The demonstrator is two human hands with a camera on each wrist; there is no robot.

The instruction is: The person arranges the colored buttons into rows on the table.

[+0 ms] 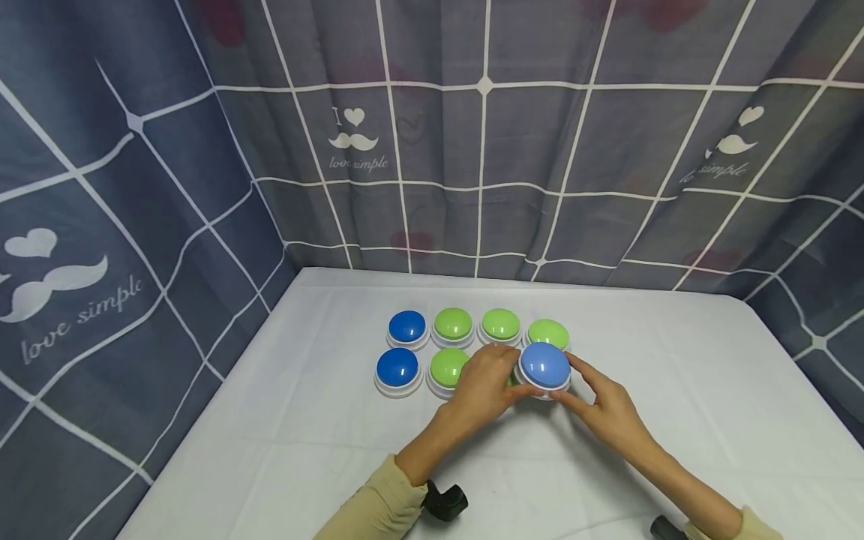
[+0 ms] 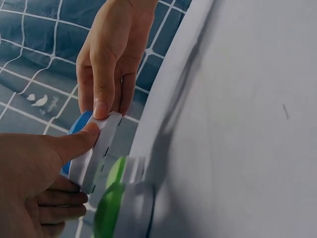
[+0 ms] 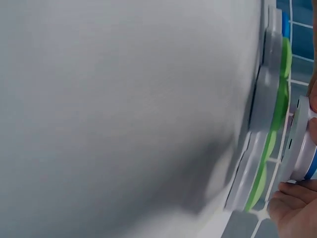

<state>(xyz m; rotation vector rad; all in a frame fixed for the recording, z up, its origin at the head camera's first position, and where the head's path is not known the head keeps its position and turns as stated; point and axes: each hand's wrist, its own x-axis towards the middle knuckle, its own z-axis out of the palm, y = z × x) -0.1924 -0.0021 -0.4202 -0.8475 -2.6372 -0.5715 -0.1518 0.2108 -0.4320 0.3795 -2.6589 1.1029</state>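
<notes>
A push button with a blue dome and white base (image 1: 545, 366) is held up off the table between both hands. My left hand (image 1: 482, 386) grips its left side, thumb at the near edge and fingers behind. On its right side my right hand (image 1: 604, 409) pinches the rim between thumb and fingers. The left wrist view shows the white base (image 2: 94, 153) tilted on edge, with both thumbs on it. Close by stand a green button (image 1: 448, 367) and, mostly hidden behind the left hand, another green one.
Behind stands a row with a blue button (image 1: 407, 327) and several green buttons (image 1: 501, 325). Another blue button (image 1: 397, 369) sits at the front left. All are on a white-covered table (image 1: 304, 420), and a checked curtain (image 1: 439, 150) hangs around it.
</notes>
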